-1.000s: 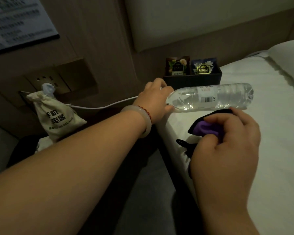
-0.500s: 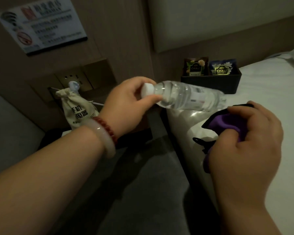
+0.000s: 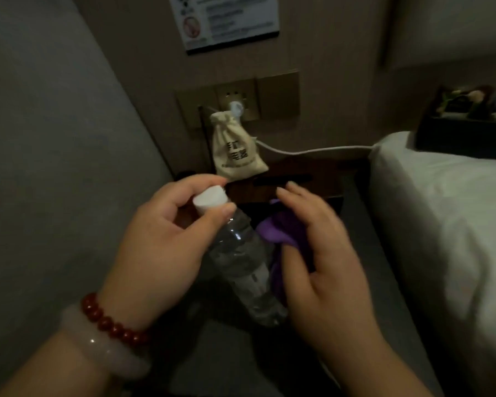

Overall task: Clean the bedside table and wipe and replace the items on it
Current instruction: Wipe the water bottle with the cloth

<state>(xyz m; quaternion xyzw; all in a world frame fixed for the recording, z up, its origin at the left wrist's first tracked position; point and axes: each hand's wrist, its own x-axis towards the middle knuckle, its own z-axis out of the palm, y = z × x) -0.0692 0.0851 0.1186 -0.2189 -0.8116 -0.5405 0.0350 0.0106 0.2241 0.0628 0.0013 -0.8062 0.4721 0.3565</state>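
Note:
My left hand (image 3: 166,242) grips a clear plastic water bottle (image 3: 241,270) at its neck, just under the white cap (image 3: 209,197); the bottle points down and toward me. My right hand (image 3: 321,259) holds a purple cloth (image 3: 278,233) against the bottle's right side, fingers fairly straight over it. Beyond both hands is the dark wooden bedside table (image 3: 298,179). A small beige drawstring bag (image 3: 235,151) with printed text stands at its back left, against the wall.
A white bed (image 3: 441,210) fills the right side, with a black box of tea sachets (image 3: 464,130) on its far corner. A white cable (image 3: 307,151) runs from the wall socket (image 3: 235,107) along the table's back. A grey panel (image 3: 55,167) stands left.
My left hand lifted the bottle off the bed and swung it left and down in front of the bedside table. My right hand brought the purple cloth off the bed to the bottle.

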